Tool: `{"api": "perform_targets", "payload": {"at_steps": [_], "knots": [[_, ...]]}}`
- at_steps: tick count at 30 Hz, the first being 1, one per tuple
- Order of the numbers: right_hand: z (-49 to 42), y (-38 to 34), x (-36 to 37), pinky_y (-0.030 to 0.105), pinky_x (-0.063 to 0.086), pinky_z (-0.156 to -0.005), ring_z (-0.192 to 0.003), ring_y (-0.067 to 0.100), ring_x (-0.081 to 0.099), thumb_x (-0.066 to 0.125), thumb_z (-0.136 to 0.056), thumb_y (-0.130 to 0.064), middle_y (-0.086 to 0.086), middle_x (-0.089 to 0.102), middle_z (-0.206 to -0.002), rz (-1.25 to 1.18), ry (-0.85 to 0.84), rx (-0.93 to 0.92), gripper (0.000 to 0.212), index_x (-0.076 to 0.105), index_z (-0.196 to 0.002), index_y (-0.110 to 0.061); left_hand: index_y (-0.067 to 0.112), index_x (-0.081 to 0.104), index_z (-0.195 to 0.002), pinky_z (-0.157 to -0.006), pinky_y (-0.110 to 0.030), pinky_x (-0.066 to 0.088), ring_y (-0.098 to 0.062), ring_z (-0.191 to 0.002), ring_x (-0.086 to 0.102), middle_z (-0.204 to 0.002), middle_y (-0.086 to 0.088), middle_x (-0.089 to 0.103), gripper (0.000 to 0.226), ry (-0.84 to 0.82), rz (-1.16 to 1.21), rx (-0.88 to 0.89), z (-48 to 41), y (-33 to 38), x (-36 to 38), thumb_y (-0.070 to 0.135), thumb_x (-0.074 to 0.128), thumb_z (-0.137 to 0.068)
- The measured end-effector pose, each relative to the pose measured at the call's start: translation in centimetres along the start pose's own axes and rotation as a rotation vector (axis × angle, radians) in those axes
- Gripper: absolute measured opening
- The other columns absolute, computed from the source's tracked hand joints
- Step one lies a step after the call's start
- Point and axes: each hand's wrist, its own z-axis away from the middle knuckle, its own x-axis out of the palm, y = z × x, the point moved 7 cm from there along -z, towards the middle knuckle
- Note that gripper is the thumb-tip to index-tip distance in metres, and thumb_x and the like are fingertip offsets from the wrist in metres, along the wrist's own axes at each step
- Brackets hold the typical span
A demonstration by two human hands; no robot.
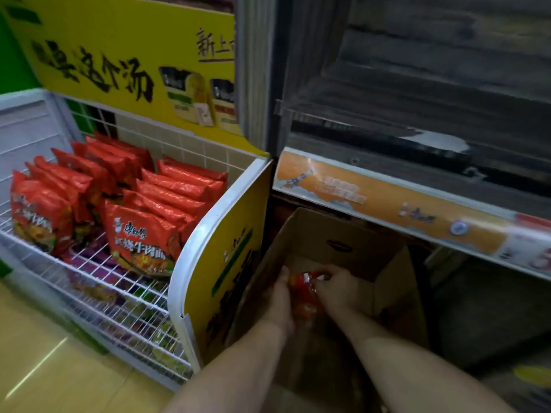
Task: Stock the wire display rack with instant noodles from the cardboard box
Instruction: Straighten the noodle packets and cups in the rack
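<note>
Two hands in box [343, 234]: R hand [337, 290] pinches noodle pack [304, 293]; L hand [280, 296] fingers hidden, grip unclear.

Wire shelf [98, 263], apparently two noodle-pack rows [161, 201]

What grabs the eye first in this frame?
Rows of red noodle packs on the white wire rack at left, under a big yellow sign. Lower centre, inside the cardboard box, the right hand grips a red pack, the left hand against its side.
</note>
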Motion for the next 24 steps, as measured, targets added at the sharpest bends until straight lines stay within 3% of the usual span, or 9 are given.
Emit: {"api": "perform_targets", "payload": {"at_steps": [3, 5, 7, 9, 11, 13, 15, 19, 24], "knots": [[3.3, 1.5, -1.0, 0.020, 0.048, -0.078, -0.097, 0.023, 0.069, 0.069, -0.082, -0.009, 0.003, 0.076, -0.092, -0.111, 0.042, 0.047, 0.021, 0.079, -0.098, -0.018, 0.012, 0.052, -0.128, -0.059, -0.045, 0.059, -0.039, -0.087, 0.069, -0.110, -0.022, 0.066, 0.077, 0.035, 0.028, 0.012, 1.0, 0.1, 0.6, 0.056, 0.084, -0.074], [5.1, 2.3, -1.2, 0.013, 0.049, -0.072, -0.088, 0.016, 0.068, 0.076, -0.077, -0.006, -0.007, 0.071, -0.082, -0.200, 0.011, 0.073, 0.019, 0.076, -0.087, -0.022, 0.019, 0.039, -0.129, -0.061, -0.051, 0.060, -0.041, -0.088, 0.066, -0.116, -0.021, 0.060, 0.077, 0.107, -0.035, 0.041, 1.9, 0.1, 0.3, 0.036, 0.090, -0.074], [6.2, 3.2, -1.4, 0.028, 0.060, -0.083, -0.095, 0.017, 0.070, 0.085, -0.066, -0.020, -0.006, 0.074, -0.092, -0.252, -0.008, 0.103, 0.027, 0.078, -0.092, -0.021, 0.016, 0.038, -0.137, -0.076, -0.052, 0.059, -0.043, -0.098, 0.065, -0.124, -0.023, 0.058, 0.064, 0.188, -0.149, 0.099, 2.9, 0.8, -0.6, 0.012, 0.077, -0.086], [6.5, 4.7, -1.2, 0.039, 0.059, -0.093, -0.102, 0.018, 0.070, 0.085, -0.056, -0.040, -0.002, 0.075, -0.106, -0.240, -0.029, 0.079, 0.056, 0.077, -0.109, -0.021, 0.005, 0.042, -0.143, -0.078, -0.043, 0.058, -0.040, -0.108, 0.067, -0.132, -0.023, 0.061, 0.059, 0.168, -0.323, 0.180, 4.0, 1.6, -0.8, 0.006, 0.068, -0.090], [9.1, 3.4, -3.0, 0.035, 0.057, -0.096, -0.107, 0.017, 0.069, 0.079, -0.063, -0.051, -0.002, 0.075, -0.112, -0.216, 0.012, 0.040, 0.062, 0.076, -0.118, -0.022, 0.005, 0.038, -0.148, -0.083, -0.045, 0.060, -0.038, -0.114, 0.067, -0.140, -0.022, 0.059, 0.064, 0.171, -0.414, 0.237, 4.8, 1.7, -0.8, 0.008, 0.067, -0.091], [11.7, 3.2, -5.2, 0.030, 0.054, -0.097, -0.111, 0.015, 0.068, 0.069, -0.084, -0.053, -0.004, 0.073, -0.119, -0.183, 0.142, 0.073, 0.050, 0.072, -0.125, -0.025, 0.015, 0.030, -0.152, -0.099, -0.055, 0.055, -0.041, -0.124, 0.060, -0.146, -0.021, 0.052, 0.070, 0.195, -0.456, 0.296, 6.8, 1.6, -0.9, 0.007, 0.066, -0.093], [13.3, 3.7, -6.6, 0.028, 0.052, -0.096, -0.115, 0.017, 0.066, 0.060, -0.092, -0.057, -0.005, 0.071, -0.125, -0.093, 0.241, 0.153, 0.051, 0.067, -0.132, -0.027, 0.020, 0.033, -0.149, -0.104, -0.058, 0.051, -0.042, -0.128, 0.056, -0.147, -0.020, 0.050, 0.068, 0.139, -0.481, 0.350, 8.7, 1.4, -0.6, 0.005, 0.067, -0.092], [15.5, 4.4, -7.2, 0.036, 0.044, -0.106, -0.133, 0.028, 0.053, 0.053, -0.094, -0.064, 0.005, 0.055, -0.146, -0.090, 0.217, 0.286, 0.067, 0.048, -0.149, -0.026, 0.020, 0.032, -0.151, -0.109, -0.060, 0.045, -0.043, -0.129, 0.055, -0.142, -0.019, 0.052, 0.076, 0.012, -0.588, 0.366, 11.4, 0.6, -0.3, 0.010, 0.073, -0.087], [18.5, 4.5, -7.1, 0.044, 0.047, -0.103, -0.124, 0.031, 0.058, 0.053, -0.097, -0.059, 0.008, 0.058, -0.139, -0.375, 0.215, 0.372, 0.066, 0.041, -0.151, -0.021, 0.025, 0.045, -0.127, -0.090, -0.058, 0.058, -0.038, -0.100, 0.066, -0.116, -0.014, 0.062, 0.065, -0.177, -0.540, 0.324, 15.0, 0.5, -0.8, -0.004, 0.074, -0.076]]}}
